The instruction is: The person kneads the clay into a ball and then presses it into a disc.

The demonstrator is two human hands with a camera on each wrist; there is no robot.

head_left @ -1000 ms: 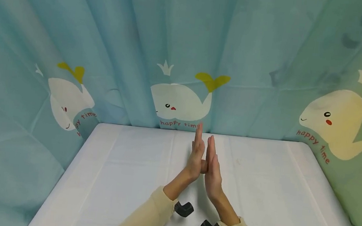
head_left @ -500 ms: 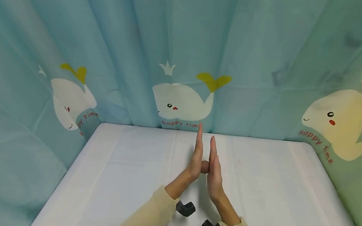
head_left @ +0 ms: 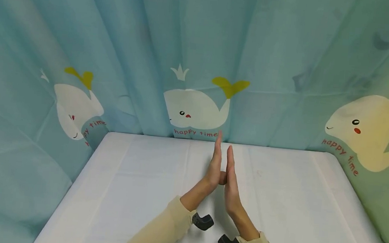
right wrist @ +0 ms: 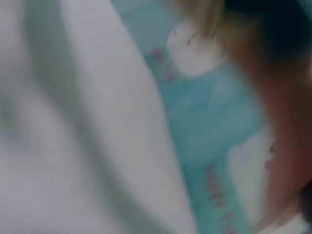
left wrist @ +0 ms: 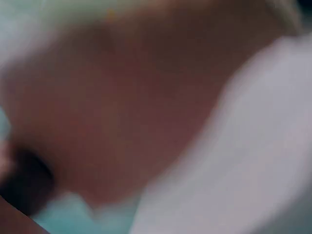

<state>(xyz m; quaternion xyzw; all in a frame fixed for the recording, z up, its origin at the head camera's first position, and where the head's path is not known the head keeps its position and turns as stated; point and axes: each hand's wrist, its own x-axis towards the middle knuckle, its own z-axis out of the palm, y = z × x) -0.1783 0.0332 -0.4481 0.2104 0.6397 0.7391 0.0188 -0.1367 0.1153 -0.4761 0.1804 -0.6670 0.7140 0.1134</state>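
Observation:
Between my two facing palms sits a small brown ball (head_left: 222, 178), partly hidden by the hands; its material I cannot tell. My left hand (head_left: 214, 166) stands upright with straight fingers, its palm against the ball's left side. Opposite it, my right hand (head_left: 232, 184) also has straight fingers and presses the ball from the right. The fingertips stay a little apart. In the left wrist view a large blurred hand (left wrist: 122, 112) fills much of the picture, with a dark shape (left wrist: 27, 183) at lower left. Blurred skin (right wrist: 287, 122) edges the right wrist view.
A white-covered table (head_left: 154, 168) lies beneath the hands. Behind it and at both sides hangs a blue-green curtain (head_left: 273, 66) with whale prints. Black devices (head_left: 203, 221) are worn at both wrists, next to beige sleeves (head_left: 162, 232).
Over the last half second my left hand has shifted slightly right, narrowing the gap between the palms. The ball has moved a little right with it, and less of it shows.

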